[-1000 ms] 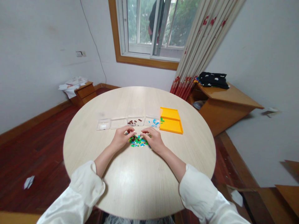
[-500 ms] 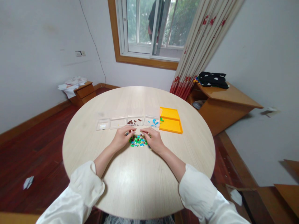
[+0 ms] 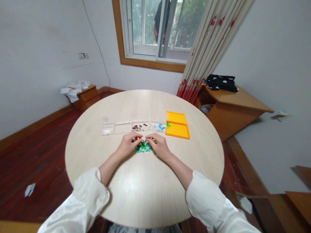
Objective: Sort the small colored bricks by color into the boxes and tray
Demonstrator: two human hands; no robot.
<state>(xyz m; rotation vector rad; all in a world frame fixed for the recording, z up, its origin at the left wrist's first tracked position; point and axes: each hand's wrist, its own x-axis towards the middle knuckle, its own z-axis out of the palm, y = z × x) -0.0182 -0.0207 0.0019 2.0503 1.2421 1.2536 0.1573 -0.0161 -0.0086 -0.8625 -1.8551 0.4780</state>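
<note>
A small heap of building bricks (image 3: 143, 149) in green, blue, white, yellow and dark red lies on the round table (image 3: 145, 181). My left hand (image 3: 127, 144) reaches over the heap's left side, thumb and forefinger brought together. Mirroring it on the right, my right hand (image 3: 159, 144) is bent over the heap in a similar pinch. The fingertips nearly meet above the bricks, and whatever they pinch is too small to make out. Just beyond the hands, a clear box (image 3: 140, 130) contains brown bricks, and another clear box (image 3: 157, 131) contains blue ones.
Two more clear boxes stand left of these, a long one (image 3: 122, 132) and a small one (image 3: 107, 134). On the right lies an open yellow case (image 3: 178, 137), with several green bricks (image 3: 168, 125) at its left edge. A wooden cabinet (image 3: 239, 110) stands beyond the table.
My left hand has shifted slightly to the right and its fingertips have come closer to my right hand's. The right hand has barely moved. The boxes stay put.
</note>
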